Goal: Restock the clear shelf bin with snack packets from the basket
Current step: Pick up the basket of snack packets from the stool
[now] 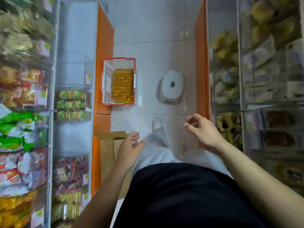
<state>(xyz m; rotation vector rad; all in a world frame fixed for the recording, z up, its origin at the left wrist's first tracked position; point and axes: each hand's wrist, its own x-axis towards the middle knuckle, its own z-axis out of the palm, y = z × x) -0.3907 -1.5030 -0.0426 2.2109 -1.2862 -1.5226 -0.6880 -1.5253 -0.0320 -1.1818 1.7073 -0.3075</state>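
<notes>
Two hands out in front, and neither carries anything: the left hand (129,149) hangs with its fingers loosely curled, and the right hand (203,129) is the same, relaxed and empty. Down on the pale tiled floor (148,51) sits the white plastic basket with a red rim (107,83), tight against the orange shelf base (103,63), with a layer of yellow snack packets (122,86) in its right-hand side. Here's the relation that matters: the basket lies ahead of the person and a touch to the left, well apart from both hands and far below them, its long axis running away down the aisle. The left hand is clearly the nearer one, so a stoop on that side looks like the natural reach. A brown cardboard box (108,143) stands just beside that hand, and a white round stool (171,84) sits to the basket's right. On the left shelving, one clear shelf bin (77,71) looks nearly empty; whether that's the one to fill, I cannot tell.
</notes>
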